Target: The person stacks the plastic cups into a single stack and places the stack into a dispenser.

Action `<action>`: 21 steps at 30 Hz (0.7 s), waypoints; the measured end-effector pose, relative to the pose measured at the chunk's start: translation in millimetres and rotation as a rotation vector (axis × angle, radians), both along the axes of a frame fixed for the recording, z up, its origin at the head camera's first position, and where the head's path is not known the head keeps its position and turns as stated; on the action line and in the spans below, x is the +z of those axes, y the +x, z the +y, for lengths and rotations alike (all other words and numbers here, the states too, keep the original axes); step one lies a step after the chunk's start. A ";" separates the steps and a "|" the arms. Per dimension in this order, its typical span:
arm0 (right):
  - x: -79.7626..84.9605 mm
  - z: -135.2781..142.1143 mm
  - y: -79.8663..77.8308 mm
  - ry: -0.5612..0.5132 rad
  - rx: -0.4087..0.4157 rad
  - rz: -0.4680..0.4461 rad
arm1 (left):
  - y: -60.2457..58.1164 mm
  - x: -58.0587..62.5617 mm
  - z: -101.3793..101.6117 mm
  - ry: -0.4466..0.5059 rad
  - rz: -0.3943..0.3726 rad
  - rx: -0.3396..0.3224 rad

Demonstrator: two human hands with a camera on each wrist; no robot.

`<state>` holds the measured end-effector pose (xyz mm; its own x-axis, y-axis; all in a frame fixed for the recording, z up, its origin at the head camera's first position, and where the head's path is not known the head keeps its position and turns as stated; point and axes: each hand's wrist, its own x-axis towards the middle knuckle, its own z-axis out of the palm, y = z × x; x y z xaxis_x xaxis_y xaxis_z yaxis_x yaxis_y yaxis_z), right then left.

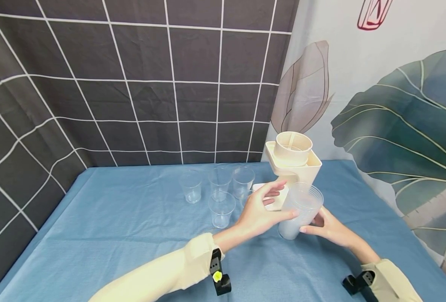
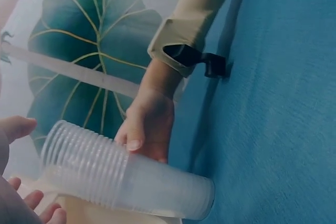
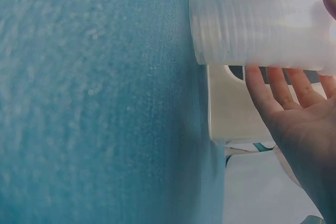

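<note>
A tall stack of nested translucent plastic cups (image 1: 300, 212) stands upright on the blue cloth. The right hand (image 1: 330, 228) holds it from its right side, thumb in front and fingers reaching toward the back; in the right wrist view, fingertips meet the wall of the stack. The left hand (image 1: 262, 209) is by the stack's upper left, fingers spread apart. Its thumb overlaps the stack in the head view, while the left wrist view shows a gap between thumb and rim. Just behind the stack is a cream plastic stand (image 1: 313, 165) with a round cylinder on top.
Several single clear cups (image 1: 221, 209) stand left of the left hand on the blue cloth (image 1: 113, 235). A dark grid-patterned curtain (image 1: 143, 100) hangs behind and to the left. Leaf-printed white fabric (image 1: 358, 84) hangs at the right.
</note>
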<state>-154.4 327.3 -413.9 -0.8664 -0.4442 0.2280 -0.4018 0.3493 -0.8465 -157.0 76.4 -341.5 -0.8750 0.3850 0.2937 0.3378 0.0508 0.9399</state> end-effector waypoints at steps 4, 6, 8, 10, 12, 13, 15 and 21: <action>-0.1 -0.1 0.4 0.006 -0.006 -0.007 | 2.3 0.8 -8.5 0.037 -0.022 0.020; 0.0 0.0 0.8 0.012 -0.014 -0.008 | 3.2 0.3 -12.6 0.052 -0.032 0.021; 0.5 -0.5 1.0 0.014 -0.015 -0.011 | 4.5 -0.1 -17.1 0.060 -0.041 0.022; 1.0 -1.0 1.4 0.014 -0.016 -0.017 | 5.9 -1.0 -21.1 0.060 -0.043 0.022; 1.6 -1.5 1.8 0.015 -0.017 -0.022 | 7.2 -1.8 -24.4 0.062 -0.041 0.022; 1.9 -1.7 1.9 0.014 -0.018 -0.023 | 7.9 -2.0 -25.8 0.065 -0.040 0.022; 2.3 -2.1 2.1 0.014 -0.021 -0.024 | 9.0 -2.2 -28.1 0.072 -0.040 0.021; 2.3 -2.9 2.0 0.023 -0.032 -0.020 | 11.8 -3.5 -34.8 0.104 -0.034 0.028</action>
<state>-152.3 324.4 -411.7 -0.8845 -0.4212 0.2003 -0.3730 0.3811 -0.8460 -145.2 41.6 -345.1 -0.8953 0.3291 0.3002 0.3050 -0.0384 0.9516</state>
